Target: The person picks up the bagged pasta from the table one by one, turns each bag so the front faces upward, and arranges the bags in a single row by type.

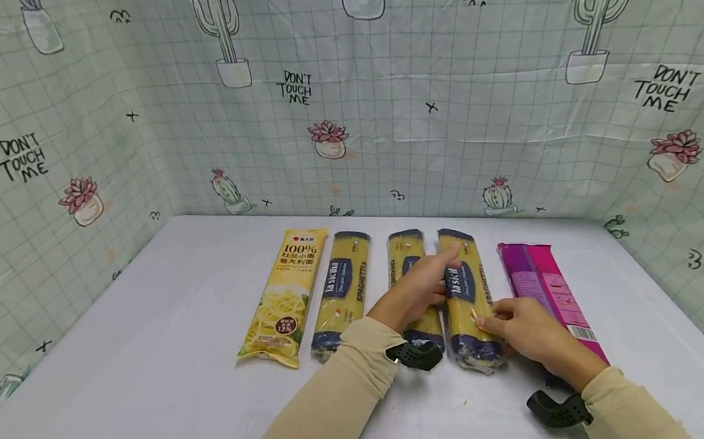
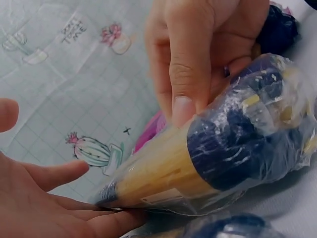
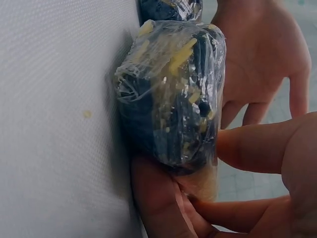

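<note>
A yellow spaghetti pack (image 1: 467, 294) with navy ends and label lies slightly slanted between the two hands. My right hand (image 1: 527, 330) pinches its near right part, thumb on top and fingers at the side and partly beneath, as the right wrist view shows at the clear, crinkled end (image 3: 171, 99). Along its left side, my left hand (image 1: 416, 287) touches it with extended fingers; in the left wrist view the thumb stands away from the wrapper. Just to the left lies a second spaghetti pack (image 1: 423, 324), partly hidden by the left hand.
Farther left lie another spaghetti pack (image 1: 344, 289) and a lighter yellow noodle pack (image 1: 283, 296). A magenta pack (image 1: 553, 287) lies right, partly behind the right hand. Something dark blue (image 2: 281, 29) shows behind the right hand. A cactus-print cloth (image 1: 404, 130) rises behind the white table (image 1: 188, 346).
</note>
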A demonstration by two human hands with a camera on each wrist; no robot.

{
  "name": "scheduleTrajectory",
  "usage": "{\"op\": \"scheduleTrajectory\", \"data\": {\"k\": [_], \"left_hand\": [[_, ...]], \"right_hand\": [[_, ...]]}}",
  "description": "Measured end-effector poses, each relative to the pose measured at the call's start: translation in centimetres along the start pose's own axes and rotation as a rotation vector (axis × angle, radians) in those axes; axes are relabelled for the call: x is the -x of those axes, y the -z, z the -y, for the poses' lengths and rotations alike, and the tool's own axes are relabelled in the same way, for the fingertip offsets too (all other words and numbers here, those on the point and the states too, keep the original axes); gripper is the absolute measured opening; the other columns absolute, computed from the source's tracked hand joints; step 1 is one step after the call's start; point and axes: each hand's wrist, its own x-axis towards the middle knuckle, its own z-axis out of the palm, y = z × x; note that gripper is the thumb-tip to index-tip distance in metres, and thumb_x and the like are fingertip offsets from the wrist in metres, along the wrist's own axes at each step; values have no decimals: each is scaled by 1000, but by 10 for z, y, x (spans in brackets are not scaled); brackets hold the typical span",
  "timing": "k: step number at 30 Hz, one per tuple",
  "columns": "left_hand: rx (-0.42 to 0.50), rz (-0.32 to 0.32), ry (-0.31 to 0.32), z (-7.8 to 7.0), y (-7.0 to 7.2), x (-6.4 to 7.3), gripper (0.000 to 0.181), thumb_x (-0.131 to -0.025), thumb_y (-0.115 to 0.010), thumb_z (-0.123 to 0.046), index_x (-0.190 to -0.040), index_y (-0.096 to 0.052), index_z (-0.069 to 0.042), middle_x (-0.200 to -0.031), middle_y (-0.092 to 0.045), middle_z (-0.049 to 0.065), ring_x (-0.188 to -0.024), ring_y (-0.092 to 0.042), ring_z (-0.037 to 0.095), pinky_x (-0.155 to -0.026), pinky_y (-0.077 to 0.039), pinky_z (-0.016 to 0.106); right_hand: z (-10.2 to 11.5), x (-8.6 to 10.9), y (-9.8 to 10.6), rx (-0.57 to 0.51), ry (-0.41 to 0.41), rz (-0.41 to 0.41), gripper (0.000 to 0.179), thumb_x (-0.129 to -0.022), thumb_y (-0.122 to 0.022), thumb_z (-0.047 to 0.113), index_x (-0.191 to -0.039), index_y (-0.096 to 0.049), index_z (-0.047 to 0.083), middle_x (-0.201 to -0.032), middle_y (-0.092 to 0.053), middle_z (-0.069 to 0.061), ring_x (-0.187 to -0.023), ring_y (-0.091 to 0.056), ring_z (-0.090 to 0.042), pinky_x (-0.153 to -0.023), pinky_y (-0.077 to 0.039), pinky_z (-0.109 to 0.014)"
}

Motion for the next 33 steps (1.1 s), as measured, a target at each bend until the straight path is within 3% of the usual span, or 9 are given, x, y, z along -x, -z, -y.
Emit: {"op": "scheduleTrajectory", "data": {"k": [6,14,18,21,24,27,30,33], "left_hand": [[-129,-75,0,-3,-4,3,58,-100,-51,-55,-127,-65,-6,-131,-57,11,-123,-55,41,-105,-43,47],[-135,33,-76,2,6,1,61,-103,-47,-54,-130,-64,-2,-154,-40,8,-140,-40,30,-111,-38,47],[-181,0,-92,2,5,0,54,-103,-51,-49,-125,-66,-2,-137,-55,9,-126,-54,28,-105,-45,45],[-290,-70,-127,1,1,2,42,-102,-56,-43,-121,-70,-8,-120,-64,3,-112,-59,20,-99,-48,41],[-376,-142,-179,0,-3,4,31,-100,-61,-36,-118,-72,-13,-113,-66,-3,-105,-60,15,-92,-50,38],[-399,-189,-238,-1,-8,6,24,-100,-63,-30,-117,-72,-15,-109,-66,-5,-97,-61,12,-83,-51,35],[-401,-180,-283,1,-14,8,20,-101,-63,-27,-114,-72,-16,-101,-65,-7,-87,-59,9,-73,-50,32],[-405,-126,-310,3,-22,10,18,-100,-63,-28,-111,-73,-17,-95,-63,-10,-82,-56,6,-70,-48,28]], "right_hand": [[1,-1,1,62,35,-16,59,-98,-67,29,-132,-52,-16,-98,-69,-11,-74,-61,-18,-61,-53,-35],[7,1,1,100,98,-40,58,-97,-67,20,-130,-48,-23,-96,-68,-14,-64,-64,-18,-56,-53,-34],[8,2,5,114,109,-41,58,-96,-68,20,-130,-49,-23,-91,-68,-12,-62,-65,-18,-57,-55,-34],[6,4,13,140,132,-66,56,-97,-67,20,-130,-50,-22,-91,-68,-13,-61,-64,-19,-54,-54,-35],[3,6,22,184,138,-116,52,-97,-66,20,-131,-52,-18,-94,-68,-15,-56,-61,-20,-51,-53,-36],[-2,9,32,272,158,-176,50,-96,-68,23,-129,-58,-13,-97,-70,-14,-64,-63,-21,-58,-54,-38],[-9,14,42,362,174,-224,47,-94,-71,25,-123,-62,-10,-96,-72,-13,-80,-67,-26,-70,-55,-44],[-16,19,52,422,167,-220,50,-92,-72,27,-123,-61,-11,-98,-70,-17,-91,-65,-33,-77,-53,-52]]}}
